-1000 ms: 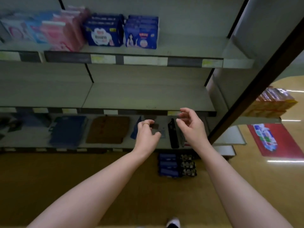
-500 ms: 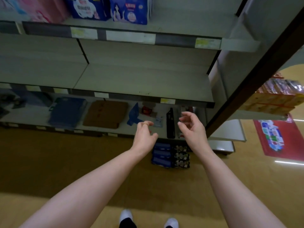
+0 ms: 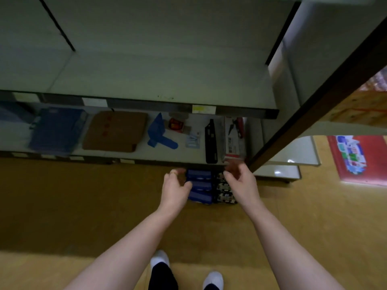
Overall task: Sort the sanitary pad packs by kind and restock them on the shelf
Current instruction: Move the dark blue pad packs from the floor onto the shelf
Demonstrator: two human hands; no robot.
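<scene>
As left hand (image 3: 174, 190), right hand (image 3: 241, 185) hover empty, half-curled, blue packs (image 3: 200, 186) abut black-patterned packs (image 3: 224, 197); on floor (image 3: 83, 206).

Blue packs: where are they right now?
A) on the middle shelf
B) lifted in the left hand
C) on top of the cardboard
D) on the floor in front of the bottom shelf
D: the blue packs lie on the floor just in front of the bottom shelf, beside dark patterned packs.

Head view, steeply down past shelf (image 3: 209, 110) onto floor (image 3: 62, 206)
</scene>
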